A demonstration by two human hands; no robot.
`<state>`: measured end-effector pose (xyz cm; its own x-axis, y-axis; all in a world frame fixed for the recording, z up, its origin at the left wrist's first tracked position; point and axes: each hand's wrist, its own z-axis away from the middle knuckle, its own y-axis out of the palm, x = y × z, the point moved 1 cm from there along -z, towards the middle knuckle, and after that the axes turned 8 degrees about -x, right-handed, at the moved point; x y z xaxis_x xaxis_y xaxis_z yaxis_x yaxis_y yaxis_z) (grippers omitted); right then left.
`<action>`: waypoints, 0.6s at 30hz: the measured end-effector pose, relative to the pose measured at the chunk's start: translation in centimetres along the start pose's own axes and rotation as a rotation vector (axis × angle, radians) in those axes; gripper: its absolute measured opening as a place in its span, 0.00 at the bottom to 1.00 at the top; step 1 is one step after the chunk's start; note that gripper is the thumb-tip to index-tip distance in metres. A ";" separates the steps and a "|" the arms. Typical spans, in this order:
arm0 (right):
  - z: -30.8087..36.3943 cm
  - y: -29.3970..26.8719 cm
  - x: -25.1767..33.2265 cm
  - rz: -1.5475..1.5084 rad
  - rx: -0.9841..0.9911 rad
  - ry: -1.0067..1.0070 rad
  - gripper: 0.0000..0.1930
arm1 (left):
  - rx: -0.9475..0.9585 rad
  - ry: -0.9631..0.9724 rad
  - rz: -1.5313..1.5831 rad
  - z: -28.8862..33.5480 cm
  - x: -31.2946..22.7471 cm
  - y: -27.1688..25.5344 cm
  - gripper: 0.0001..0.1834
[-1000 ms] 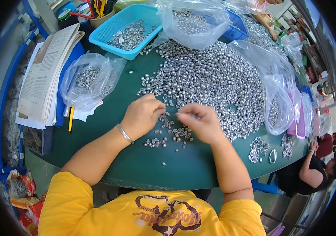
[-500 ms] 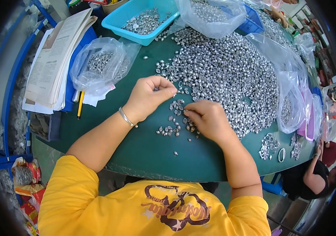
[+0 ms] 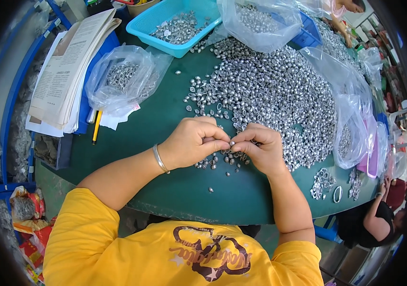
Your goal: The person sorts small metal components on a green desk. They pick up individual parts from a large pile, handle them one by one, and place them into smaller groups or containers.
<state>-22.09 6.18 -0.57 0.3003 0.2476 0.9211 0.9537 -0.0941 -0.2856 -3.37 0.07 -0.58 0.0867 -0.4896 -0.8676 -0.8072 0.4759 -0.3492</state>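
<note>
My left hand [image 3: 195,142] and my right hand [image 3: 263,148] meet fingertip to fingertip over the near edge of the pile, both closed in a pinch. Between them sits a small silver metal piece [image 3: 232,143], mostly covered by the fingers. The big pile of silver teardrop-shaped metal pieces [image 3: 284,90] spreads beyond my hands to the right. A small cluster of loose pieces [image 3: 206,163] lies just under my left fingers, partly hidden. One single piece [image 3: 210,189] rests closer to me on the green table [image 3: 165,200].
A turquoise basket [image 3: 179,50] with metal pieces stands at the far side. Clear bags [image 3: 117,78] of pieces lie left, far and right. Newspapers [image 3: 65,71] and a yellow pencil [image 3: 97,127] are at the left. Rings and links [image 3: 323,183] lie at the right. Other people sit beyond the table.
My hands were apart, each pinching over the pieces. My left hand has come nearer and right; the fingertips now meet around a small silver piece.
</note>
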 end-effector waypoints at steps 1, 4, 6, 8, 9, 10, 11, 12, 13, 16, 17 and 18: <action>0.0 0.0 0.0 0.001 0.004 -0.008 0.05 | 0.000 0.019 0.004 0.0 -0.1 0.0 0.05; 0.0 -0.1 0.1 0.004 0.006 -0.026 0.05 | -0.006 0.075 -0.020 0.0 -0.3 -0.1 0.05; 0.2 -0.1 0.0 -0.021 -0.007 -0.035 0.05 | -0.008 0.112 -0.046 0.0 -0.4 -0.1 0.05; 0.2 -0.1 -0.1 0.001 -0.007 -0.052 0.06 | -0.012 0.107 -0.015 0.1 -0.5 0.0 0.05; 0.1 0.0 0.1 0.014 -0.009 -0.055 0.06 | -0.008 0.092 -0.002 0.0 -0.5 -0.2 0.05; 0.0 0.1 0.3 0.026 -0.010 -0.058 0.06 | -0.004 0.077 0.012 -0.1 -0.4 -0.3 0.05; 0.2 0.0 0.2 0.099 -0.008 -0.107 0.07 | 0.033 -0.042 0.069 0.1 -0.2 -0.1 0.05; 0.1 0.1 0.7 0.157 -0.018 -0.179 0.07 | 0.110 -0.225 0.166 0.0 -0.4 0.0 0.07; 0.2 0.2 0.8 0.175 -0.028 -0.213 0.07 | 0.156 -0.357 0.235 0.0 -0.4 0.1 0.08; 0.5 0.3 1.7 0.174 -0.115 -0.160 0.06 | 0.114 -0.638 0.541 -0.5 -1.2 -0.2 0.09; 0.4 0.4 1.7 0.115 -0.183 -0.126 0.06 | -0.004 -0.651 0.500 -1.2 -1.7 -0.8 0.09; 0.5 0.2 1.4 0.062 -0.253 -0.085 0.06 | -0.113 -0.662 0.468 -2.3 -2.1 -1.2 0.09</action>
<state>-21.50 7.02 0.58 0.3682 0.3127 0.8756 0.9024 -0.3469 -0.2556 -3.89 -1.12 2.50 0.0243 0.2916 -0.9562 -0.8963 0.4299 0.1083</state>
